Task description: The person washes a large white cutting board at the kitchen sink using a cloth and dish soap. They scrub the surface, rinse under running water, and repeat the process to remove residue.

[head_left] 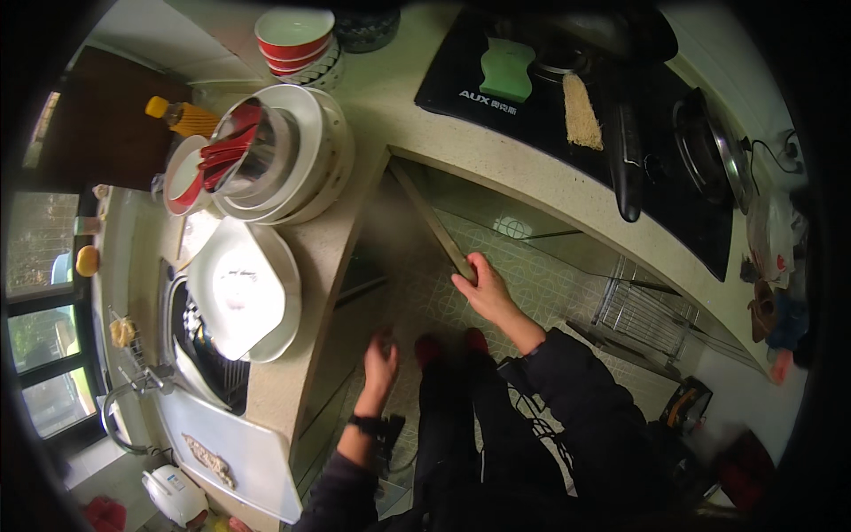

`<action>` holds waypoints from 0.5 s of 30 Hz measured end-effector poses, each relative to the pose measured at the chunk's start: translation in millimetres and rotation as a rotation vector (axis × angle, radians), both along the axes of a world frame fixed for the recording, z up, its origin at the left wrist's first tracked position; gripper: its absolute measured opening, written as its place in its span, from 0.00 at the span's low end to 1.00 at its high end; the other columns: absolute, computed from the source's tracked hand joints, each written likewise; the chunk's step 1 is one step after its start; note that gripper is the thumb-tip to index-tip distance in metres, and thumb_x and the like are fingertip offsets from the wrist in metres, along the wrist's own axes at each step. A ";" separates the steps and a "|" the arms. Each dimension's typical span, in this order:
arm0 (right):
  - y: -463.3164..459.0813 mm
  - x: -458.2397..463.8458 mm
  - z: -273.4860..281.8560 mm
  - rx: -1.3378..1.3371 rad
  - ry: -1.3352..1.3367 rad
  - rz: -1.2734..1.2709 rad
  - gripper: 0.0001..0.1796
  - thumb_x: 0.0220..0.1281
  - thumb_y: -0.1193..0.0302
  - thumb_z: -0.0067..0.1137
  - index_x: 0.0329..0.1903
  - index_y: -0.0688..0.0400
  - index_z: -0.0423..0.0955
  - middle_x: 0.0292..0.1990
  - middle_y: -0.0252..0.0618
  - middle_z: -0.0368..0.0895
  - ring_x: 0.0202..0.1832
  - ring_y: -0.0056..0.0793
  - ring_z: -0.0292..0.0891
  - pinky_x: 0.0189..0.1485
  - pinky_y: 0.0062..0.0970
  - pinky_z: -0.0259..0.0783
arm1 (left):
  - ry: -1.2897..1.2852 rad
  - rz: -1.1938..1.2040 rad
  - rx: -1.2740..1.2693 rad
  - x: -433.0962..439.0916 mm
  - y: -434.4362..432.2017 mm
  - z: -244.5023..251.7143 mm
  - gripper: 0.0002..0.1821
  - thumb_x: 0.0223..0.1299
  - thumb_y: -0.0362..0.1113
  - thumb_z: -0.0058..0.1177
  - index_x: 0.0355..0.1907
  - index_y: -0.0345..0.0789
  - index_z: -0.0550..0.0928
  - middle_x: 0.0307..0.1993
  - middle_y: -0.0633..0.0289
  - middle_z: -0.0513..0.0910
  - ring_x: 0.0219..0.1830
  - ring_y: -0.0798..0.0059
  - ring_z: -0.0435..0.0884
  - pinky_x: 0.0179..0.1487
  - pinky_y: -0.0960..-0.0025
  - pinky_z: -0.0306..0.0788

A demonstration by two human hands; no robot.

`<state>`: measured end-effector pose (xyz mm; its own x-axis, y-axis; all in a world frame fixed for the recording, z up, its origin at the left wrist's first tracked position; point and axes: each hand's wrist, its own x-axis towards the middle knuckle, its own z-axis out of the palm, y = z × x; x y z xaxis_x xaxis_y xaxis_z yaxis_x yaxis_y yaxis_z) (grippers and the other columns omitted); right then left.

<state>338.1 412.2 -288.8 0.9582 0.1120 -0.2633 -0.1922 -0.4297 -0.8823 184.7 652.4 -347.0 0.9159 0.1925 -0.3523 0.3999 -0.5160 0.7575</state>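
Observation:
My right hand grips the free end of a cabinet door, its thumb on one side of the narrow edge. The door stands swung out below the inner corner of the countertop. Shadow hides what lies behind it. Lower and to the left, my left hand hangs beside the cabinet fronts under the sink counter. Nothing shows in it, and its thumb is apart from the slightly blurred fingers.
A glass-topped stove carries a green sponge, a loofah and a black-handled pan. White dishes crowd the sink side, near stacked bowls and a white cutting board. A wire pull-out basket juts out below at right.

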 end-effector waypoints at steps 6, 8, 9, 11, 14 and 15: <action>-24.6 19.8 5.0 -0.235 -0.214 0.007 0.14 0.56 0.69 0.57 0.42 0.60 0.66 0.27 0.45 0.76 0.28 0.45 0.74 0.30 0.36 0.69 | -0.051 0.038 -0.203 118.2 9.6 -194.1 0.20 0.63 0.36 0.44 0.57 0.33 0.68 0.55 0.52 0.69 0.54 0.62 0.69 0.56 0.61 0.64; -23.6 19.8 2.8 -0.236 -0.308 -0.014 0.12 0.56 0.70 0.58 0.40 0.59 0.67 0.22 0.44 0.75 0.24 0.43 0.74 0.26 0.34 0.68 | -0.118 0.091 -0.383 159.8 7.5 -227.0 0.21 0.65 0.37 0.43 0.58 0.33 0.66 0.55 0.52 0.68 0.54 0.62 0.68 0.56 0.60 0.63; -24.0 20.2 1.9 -0.237 -0.298 0.001 0.12 0.55 0.70 0.58 0.39 0.59 0.67 0.22 0.43 0.75 0.23 0.41 0.75 0.26 0.33 0.69 | -0.160 0.118 -0.547 180.3 4.5 -239.1 0.21 0.65 0.38 0.43 0.58 0.33 0.66 0.54 0.52 0.69 0.54 0.62 0.68 0.56 0.60 0.63; -25.3 21.6 1.3 -0.247 -0.291 0.000 0.12 0.55 0.71 0.58 0.39 0.59 0.67 0.22 0.43 0.75 0.22 0.39 0.74 0.25 0.32 0.68 | -0.200 0.182 -0.659 212.3 1.3 -253.9 0.22 0.65 0.39 0.44 0.59 0.32 0.65 0.54 0.52 0.69 0.55 0.61 0.68 0.56 0.60 0.63; -31.3 27.7 3.6 -0.247 -0.285 0.011 0.12 0.53 0.72 0.60 0.38 0.60 0.67 0.21 0.42 0.74 0.20 0.36 0.73 0.22 0.30 0.67 | -0.148 0.353 -0.313 250.5 3.7 -266.4 0.24 0.64 0.39 0.46 0.60 0.31 0.64 0.55 0.50 0.69 0.56 0.60 0.68 0.56 0.61 0.63; -32.6 30.0 4.5 -0.254 -0.274 0.013 0.12 0.53 0.72 0.60 0.38 0.60 0.67 0.21 0.42 0.74 0.19 0.36 0.73 0.22 0.30 0.66 | -0.134 0.390 -0.199 266.9 6.3 -271.6 0.25 0.64 0.39 0.47 0.60 0.31 0.64 0.56 0.49 0.69 0.57 0.59 0.68 0.56 0.61 0.63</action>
<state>368.1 379.5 -284.3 0.9959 0.0891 -0.0187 0.0431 -0.6426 -0.7650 451.6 658.6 -618.6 0.8284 0.4724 -0.3009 0.4270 -0.1852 0.8851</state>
